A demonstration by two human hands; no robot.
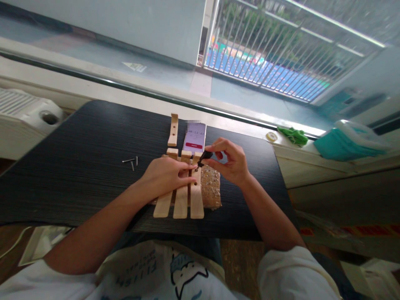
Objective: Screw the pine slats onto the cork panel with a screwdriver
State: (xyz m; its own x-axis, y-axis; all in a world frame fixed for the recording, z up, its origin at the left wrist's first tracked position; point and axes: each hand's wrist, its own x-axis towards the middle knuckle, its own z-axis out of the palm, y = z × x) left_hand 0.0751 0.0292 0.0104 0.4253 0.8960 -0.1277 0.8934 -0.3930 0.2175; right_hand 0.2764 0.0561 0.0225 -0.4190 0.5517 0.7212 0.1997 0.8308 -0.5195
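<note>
Three pale wooden hooks [196,204] lie side by side across a rough tan block [211,187]. My left hand [164,173] rests over them, its index finger and thumb stretched out and apart on the rightmost hook, on either side of its upper hole. Pinched in my right hand [229,160] is a short black-handled screwdriver [205,157]. Its tip points down at that upper hole, close to my left fingertips; whether a screw sits there is too small to tell. The lower hole of this hook is uncovered.
Several screws [132,162] lie left of my hands on the black table [81,166]. Another wooden hook [173,130] lies beyond, beside a phone [194,137] with a lit timer. Tape [271,136], a green cloth [293,136] and a teal container [340,141] stand on the windowsill.
</note>
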